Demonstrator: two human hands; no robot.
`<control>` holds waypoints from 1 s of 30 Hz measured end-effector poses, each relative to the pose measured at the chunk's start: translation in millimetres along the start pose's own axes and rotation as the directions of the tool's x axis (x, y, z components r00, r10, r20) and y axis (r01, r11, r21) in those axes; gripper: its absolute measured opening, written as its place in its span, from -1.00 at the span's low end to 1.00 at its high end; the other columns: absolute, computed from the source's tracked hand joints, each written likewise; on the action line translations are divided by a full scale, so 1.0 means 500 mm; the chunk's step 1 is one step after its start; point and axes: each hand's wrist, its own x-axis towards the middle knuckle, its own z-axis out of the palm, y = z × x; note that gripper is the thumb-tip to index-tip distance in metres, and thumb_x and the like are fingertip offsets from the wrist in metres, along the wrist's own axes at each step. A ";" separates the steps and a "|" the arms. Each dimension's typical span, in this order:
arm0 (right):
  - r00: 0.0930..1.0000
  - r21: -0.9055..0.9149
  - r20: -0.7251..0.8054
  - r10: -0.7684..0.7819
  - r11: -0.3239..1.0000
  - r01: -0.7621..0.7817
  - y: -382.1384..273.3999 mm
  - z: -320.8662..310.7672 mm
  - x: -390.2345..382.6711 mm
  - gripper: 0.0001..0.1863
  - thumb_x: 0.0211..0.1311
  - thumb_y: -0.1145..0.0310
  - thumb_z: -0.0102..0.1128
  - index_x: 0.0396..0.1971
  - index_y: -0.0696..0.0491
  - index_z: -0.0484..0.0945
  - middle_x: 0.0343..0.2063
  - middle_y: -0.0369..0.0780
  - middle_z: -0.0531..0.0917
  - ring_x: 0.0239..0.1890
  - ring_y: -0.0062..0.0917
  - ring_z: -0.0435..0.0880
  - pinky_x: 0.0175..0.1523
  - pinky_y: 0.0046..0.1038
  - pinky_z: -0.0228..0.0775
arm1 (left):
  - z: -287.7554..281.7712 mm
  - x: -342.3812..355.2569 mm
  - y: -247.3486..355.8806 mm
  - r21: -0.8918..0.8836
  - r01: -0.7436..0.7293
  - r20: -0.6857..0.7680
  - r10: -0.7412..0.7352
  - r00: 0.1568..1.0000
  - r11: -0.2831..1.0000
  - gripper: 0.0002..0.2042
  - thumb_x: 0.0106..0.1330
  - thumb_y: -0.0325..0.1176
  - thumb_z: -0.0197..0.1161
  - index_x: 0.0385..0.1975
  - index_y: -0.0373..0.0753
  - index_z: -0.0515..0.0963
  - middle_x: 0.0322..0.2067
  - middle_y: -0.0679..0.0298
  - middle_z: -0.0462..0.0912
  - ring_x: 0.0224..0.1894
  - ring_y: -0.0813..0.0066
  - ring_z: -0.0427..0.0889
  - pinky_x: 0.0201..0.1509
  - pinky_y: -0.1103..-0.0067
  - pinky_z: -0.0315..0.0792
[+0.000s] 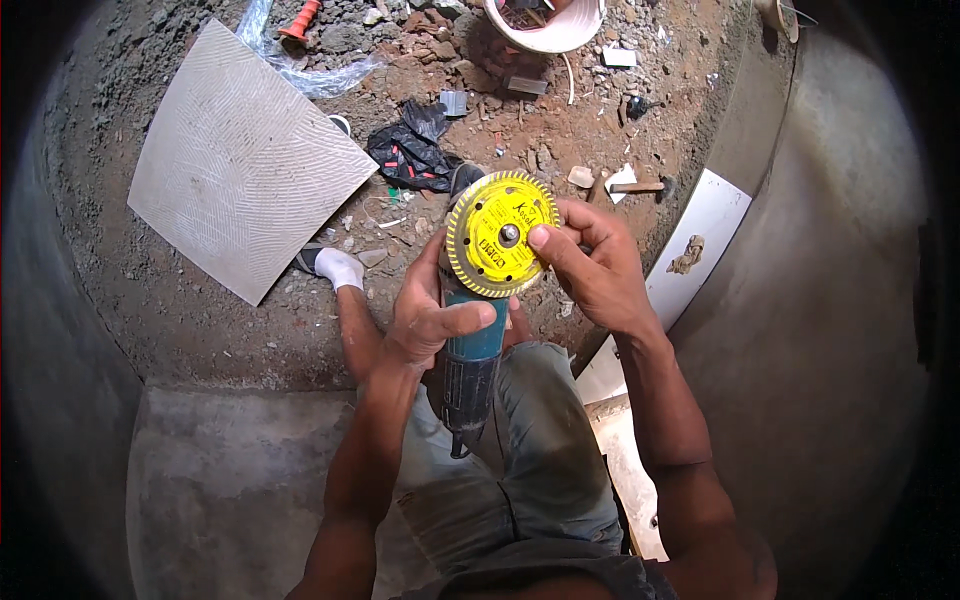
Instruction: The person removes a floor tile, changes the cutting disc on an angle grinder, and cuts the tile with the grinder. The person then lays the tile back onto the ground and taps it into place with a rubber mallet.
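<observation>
I count one angle grinder (474, 340) with one round yellow disc (486, 250) on it, held above the person's lap, the disc facing up and the motor end pointing back toward the body. Beyond it on the rubble I see one big ridged tile (245, 160), one black plastic bag (412, 150), one hammer (638, 187) and one pale bucket (550, 42). Both forearms reach forward, elbows out. The left hand (420, 315) is clamped around the grinder just below its head, thumb laid across the casing. The right hand (605, 268) grips the disc's right edge, thumb on its face near the centre nut (509, 235).
</observation>
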 end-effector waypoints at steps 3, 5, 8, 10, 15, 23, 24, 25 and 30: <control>0.998 0.078 -0.065 0.016 0.997 -0.011 -0.005 0.008 -0.002 -0.72 0.42 0.31 0.20 -0.12 0.25 0.64 -0.31 -0.29 0.72 -0.29 -0.75 0.60 -0.14 -0.60 0.43 | 0.004 -0.003 0.000 0.017 -0.013 -0.025 0.013 1.000 1.000 -0.04 -0.15 -0.23 0.57 0.32 -0.34 0.21 -0.04 0.09 0.61 -0.19 0.34 0.72 -0.13 0.44 0.66; 0.999 -0.013 -0.027 -0.027 1.000 0.026 -0.008 0.005 0.001 -0.73 0.41 0.32 0.20 -0.12 0.25 0.64 -0.32 -0.29 0.72 -0.30 -0.75 0.60 -0.15 -0.60 0.43 | 0.006 -0.006 -0.001 0.033 -0.022 -0.030 0.023 0.999 0.999 -0.03 -0.15 -0.22 0.58 0.32 -0.34 0.21 -0.04 0.09 0.61 -0.19 0.34 0.72 -0.14 0.43 0.67; 0.998 -0.138 0.040 -0.049 0.989 0.054 -0.007 -0.006 0.007 -0.72 0.41 0.32 0.21 -0.12 0.25 0.64 -0.34 -0.30 0.72 -0.31 -0.75 0.60 -0.16 -0.60 0.43 | 0.006 -0.011 -0.001 -0.032 0.015 -0.016 -0.015 1.000 0.999 -0.02 -0.15 -0.23 0.59 0.33 -0.33 0.20 -0.03 0.08 0.60 -0.19 0.34 0.72 -0.16 0.43 0.67; 0.997 -0.165 0.066 -0.037 0.985 0.048 -0.003 -0.011 0.009 -0.72 0.40 0.31 0.21 -0.12 0.25 0.64 -0.34 -0.31 0.72 -0.31 -0.75 0.59 -0.16 -0.60 0.43 | 0.005 -0.014 -0.001 -0.039 0.043 -0.012 -0.044 0.999 0.998 -0.03 -0.14 -0.25 0.59 0.34 -0.33 0.19 -0.04 0.09 0.60 -0.20 0.35 0.71 -0.16 0.44 0.67; 0.998 -0.137 0.031 -0.049 0.989 0.053 0.006 -0.001 0.004 -0.72 0.39 0.33 0.23 -0.10 0.25 0.62 -0.35 -0.29 0.73 -0.30 -0.75 0.61 -0.17 -0.59 0.45 | 0.002 -0.012 -0.005 -0.046 0.034 -0.036 -0.035 0.999 0.998 -0.03 -0.14 -0.25 0.59 0.34 -0.32 0.19 -0.04 0.09 0.60 -0.20 0.35 0.71 -0.16 0.46 0.67; 1.000 -0.092 0.013 -0.020 0.995 0.021 0.001 -0.002 0.008 -0.71 0.40 0.33 0.22 -0.09 0.26 0.61 -0.34 -0.30 0.72 -0.30 -0.77 0.60 -0.17 -0.60 0.44 | 0.003 -0.012 -0.002 -0.011 0.038 -0.005 -0.038 0.999 0.999 -0.01 -0.15 -0.21 0.62 0.33 -0.33 0.19 -0.04 0.10 0.61 -0.19 0.34 0.72 -0.14 0.46 0.67; 1.000 -0.215 0.005 -0.012 0.977 0.013 0.001 -0.007 0.010 -0.71 0.40 0.32 0.22 -0.09 0.26 0.61 -0.35 -0.30 0.72 -0.31 -0.77 0.59 -0.18 -0.60 0.44 | 0.003 -0.012 -0.001 -0.013 0.033 -0.011 -0.034 0.999 0.999 -0.01 -0.14 -0.21 0.62 0.33 -0.32 0.19 -0.04 0.10 0.61 -0.19 0.34 0.72 -0.13 0.45 0.67; 0.999 -0.202 0.047 -0.027 0.979 0.036 0.001 -0.012 0.010 -0.71 0.40 0.32 0.22 -0.09 0.26 0.61 -0.35 -0.30 0.72 -0.31 -0.77 0.59 -0.18 -0.60 0.44 | 0.004 -0.012 -0.001 -0.005 0.045 -0.011 -0.045 0.999 0.999 -0.02 -0.14 -0.20 0.62 0.32 -0.32 0.19 -0.04 0.10 0.62 -0.19 0.34 0.72 -0.13 0.45 0.67; 0.998 -0.182 0.056 -0.009 0.983 0.019 0.001 -0.019 0.013 -0.69 0.40 0.32 0.22 -0.06 0.28 0.61 -0.34 -0.31 0.71 -0.30 -0.77 0.58 -0.17 -0.60 0.42 | 0.001 -0.006 0.000 -0.024 0.060 0.003 -0.059 0.998 0.998 -0.02 -0.14 -0.20 0.62 0.32 -0.31 0.20 -0.04 0.10 0.62 -0.18 0.35 0.72 -0.11 0.43 0.66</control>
